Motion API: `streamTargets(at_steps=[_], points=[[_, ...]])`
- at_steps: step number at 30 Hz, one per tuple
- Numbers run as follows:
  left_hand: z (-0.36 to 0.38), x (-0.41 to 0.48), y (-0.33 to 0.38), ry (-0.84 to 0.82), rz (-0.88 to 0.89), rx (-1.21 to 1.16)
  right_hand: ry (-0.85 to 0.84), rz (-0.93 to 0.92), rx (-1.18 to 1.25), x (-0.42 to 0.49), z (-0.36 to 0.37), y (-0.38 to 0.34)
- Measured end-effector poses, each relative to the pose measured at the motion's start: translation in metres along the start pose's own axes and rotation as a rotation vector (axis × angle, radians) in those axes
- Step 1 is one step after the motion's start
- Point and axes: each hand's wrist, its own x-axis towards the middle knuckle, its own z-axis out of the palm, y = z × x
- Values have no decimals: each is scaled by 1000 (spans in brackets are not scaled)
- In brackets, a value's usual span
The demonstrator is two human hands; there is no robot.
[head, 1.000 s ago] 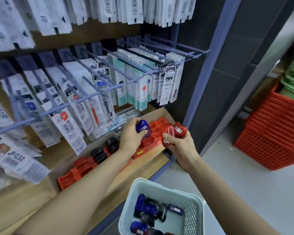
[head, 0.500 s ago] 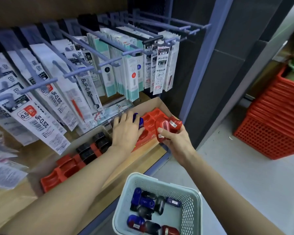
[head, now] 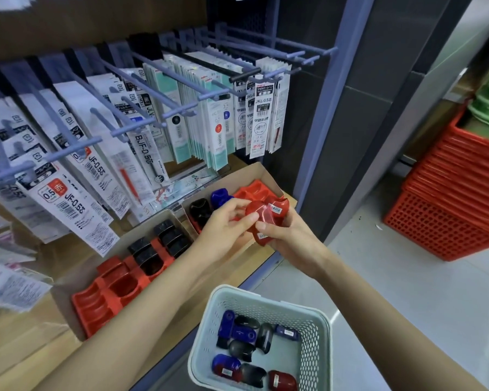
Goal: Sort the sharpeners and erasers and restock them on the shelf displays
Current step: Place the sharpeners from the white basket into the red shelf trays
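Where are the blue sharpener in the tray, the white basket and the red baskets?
blue sharpener [head: 220, 196]: head view, its top.
white basket [head: 314, 351]: head view, right wall.
red baskets [head: 449, 215]: head view, stack's side.

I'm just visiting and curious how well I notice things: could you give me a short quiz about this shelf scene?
1. True or false: the left hand and the right hand both hold red sharpeners.
2. In the red tray, what colour sharpener stands beside the black sharpener? A green, B blue, C yellow.
3. Fill in: the pale basket holds blue, black and ____ sharpeners.
Key: 1 true; 2 B; 3 red.
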Motion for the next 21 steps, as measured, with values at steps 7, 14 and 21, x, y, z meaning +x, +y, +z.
streamTargets(at_steps=[7, 14, 21], points=[[-22, -4, -3, 183, -141, -288, 255, 41, 14, 23, 0, -1], [-59, -12, -16, 487, -193, -357, 237, -130, -677, 86, -8, -16], [-62, -8, -23, 502, -204, -389, 39, -288, -1228, 130, -9, -15]])
